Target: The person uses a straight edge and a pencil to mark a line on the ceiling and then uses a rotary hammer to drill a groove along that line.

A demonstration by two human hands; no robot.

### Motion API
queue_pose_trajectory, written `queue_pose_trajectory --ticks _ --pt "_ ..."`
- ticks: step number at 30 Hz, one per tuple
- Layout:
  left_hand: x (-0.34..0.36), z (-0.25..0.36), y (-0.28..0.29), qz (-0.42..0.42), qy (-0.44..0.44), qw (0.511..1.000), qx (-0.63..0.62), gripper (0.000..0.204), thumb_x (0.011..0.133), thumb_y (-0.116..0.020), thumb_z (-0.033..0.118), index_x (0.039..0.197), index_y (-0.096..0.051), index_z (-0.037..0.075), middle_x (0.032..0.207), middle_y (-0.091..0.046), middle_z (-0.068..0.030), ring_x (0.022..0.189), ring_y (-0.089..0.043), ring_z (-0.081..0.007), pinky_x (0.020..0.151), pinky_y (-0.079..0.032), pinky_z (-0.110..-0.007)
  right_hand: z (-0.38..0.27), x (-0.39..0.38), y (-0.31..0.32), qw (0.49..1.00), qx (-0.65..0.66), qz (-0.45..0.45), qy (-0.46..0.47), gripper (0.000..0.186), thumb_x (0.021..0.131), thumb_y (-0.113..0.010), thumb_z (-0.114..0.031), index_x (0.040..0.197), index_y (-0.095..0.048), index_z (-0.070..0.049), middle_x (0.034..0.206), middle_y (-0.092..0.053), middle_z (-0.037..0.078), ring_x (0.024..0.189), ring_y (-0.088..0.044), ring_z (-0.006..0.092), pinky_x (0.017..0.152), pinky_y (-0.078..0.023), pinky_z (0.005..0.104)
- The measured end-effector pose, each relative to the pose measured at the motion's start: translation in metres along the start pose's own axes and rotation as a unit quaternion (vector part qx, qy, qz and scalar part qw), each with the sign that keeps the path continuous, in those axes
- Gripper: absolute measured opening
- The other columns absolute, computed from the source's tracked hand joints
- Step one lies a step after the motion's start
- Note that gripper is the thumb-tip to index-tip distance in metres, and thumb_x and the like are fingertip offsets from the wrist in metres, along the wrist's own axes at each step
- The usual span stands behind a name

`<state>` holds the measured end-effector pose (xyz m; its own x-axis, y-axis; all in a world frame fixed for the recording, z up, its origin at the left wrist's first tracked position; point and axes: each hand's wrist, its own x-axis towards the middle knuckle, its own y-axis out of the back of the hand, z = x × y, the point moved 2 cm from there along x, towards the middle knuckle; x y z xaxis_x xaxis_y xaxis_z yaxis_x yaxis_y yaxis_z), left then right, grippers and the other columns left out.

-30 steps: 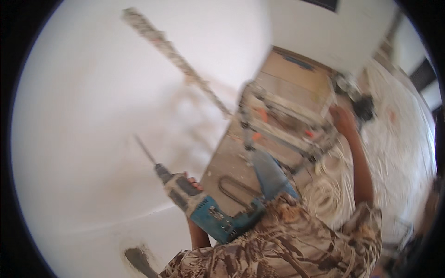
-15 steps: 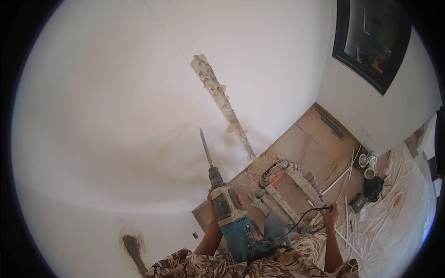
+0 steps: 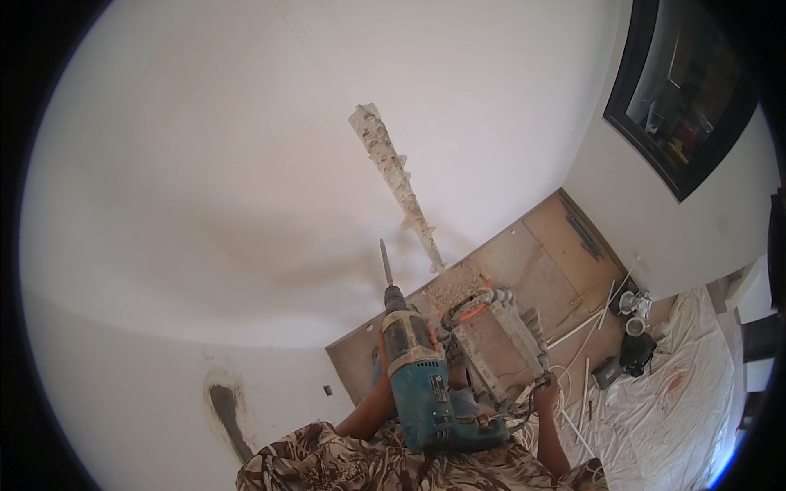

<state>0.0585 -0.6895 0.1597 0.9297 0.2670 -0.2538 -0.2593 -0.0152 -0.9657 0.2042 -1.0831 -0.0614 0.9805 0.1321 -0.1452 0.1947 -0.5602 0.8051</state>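
A dusty teal rotary hammer (image 3: 422,389), fitted with a pointed chisel (image 3: 385,260), is tilted up toward the white wall. My left hand (image 3: 378,378) is wrapped round its left side, largely hidden by the tool. My right hand (image 3: 544,395) is closed on what looks like the black cord, beside the dusty metal stepladder (image 3: 516,340) below. The wall bears a rough chased groove (image 3: 391,172) running down to the floor, beyond the chisel tip. Camouflage clothing covers my arms and body along the bottom edge.
The tiled floor (image 3: 540,258) holds rubble, white conduit and cable coils. Plastic sheeting (image 3: 700,376) lies at right near a black bag (image 3: 637,353) and metal fittings (image 3: 634,307). A dark-framed window (image 3: 671,106) is in the right-hand wall; a dark recess (image 3: 229,413) is at lower left.
The view has swung, bringing the window in. The hammer has moved rightward, from leaning left to pointing more upward. My right hand has moved lower and leftward in the picture.
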Motion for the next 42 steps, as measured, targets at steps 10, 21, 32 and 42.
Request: queue_pose_trajectory --ticks 10,21,32,42 --pt "0.068 0.005 -0.002 0.120 0.009 0.992 0.042 0.087 0.079 -0.045 0.079 0.119 -0.053 0.002 0.106 -0.059 -0.0213 0.095 -0.060 -0.0368 0.086 -0.051 -0.052 -0.002 0.010 -0.019 0.996 0.053 0.014 -0.068 0.021 0.085 -0.064 -0.020 0.095 -0.061 -0.002 0.091 -0.061 0.022 0.087 -0.058 0.0397 0.078 -0.044 0.0495" --pt "0.044 0.009 -0.198 0.184 0.038 0.982 -0.017 0.078 0.081 -0.044 0.078 0.109 -0.058 0.006 0.097 -0.062 -0.0202 0.089 -0.062 -0.0337 0.082 -0.052 -0.051 -0.045 0.060 0.101 0.985 -0.122 -0.118 -0.039 0.022 0.089 -0.054 -0.025 0.085 -0.068 -0.008 0.085 -0.065 0.024 0.087 -0.062 0.0448 0.076 -0.048 0.0531" --pt "0.009 0.018 -0.290 0.084 -0.043 0.995 -0.015 0.076 0.085 -0.041 0.074 0.110 -0.058 0.005 0.098 -0.062 -0.0187 0.091 -0.063 -0.0343 0.083 -0.053 -0.051 -0.203 0.201 0.496 0.926 0.130 0.345 0.084 0.030 0.100 -0.051 -0.022 0.090 -0.064 0.002 0.080 -0.066 0.010 0.073 -0.061 0.0182 0.069 -0.051 0.0320" --pt "0.018 0.015 -0.242 -0.046 -0.113 0.992 0.011 0.096 0.082 -0.028 0.083 0.126 -0.048 0.000 0.112 -0.057 -0.0235 0.101 -0.060 -0.0358 0.090 -0.049 -0.049 -0.386 0.282 0.518 0.955 0.004 0.012 0.298 0.044 0.091 -0.059 -0.008 0.134 -0.049 -0.004 0.127 -0.058 0.014 0.120 -0.055 0.0260 0.096 -0.048 0.0366"
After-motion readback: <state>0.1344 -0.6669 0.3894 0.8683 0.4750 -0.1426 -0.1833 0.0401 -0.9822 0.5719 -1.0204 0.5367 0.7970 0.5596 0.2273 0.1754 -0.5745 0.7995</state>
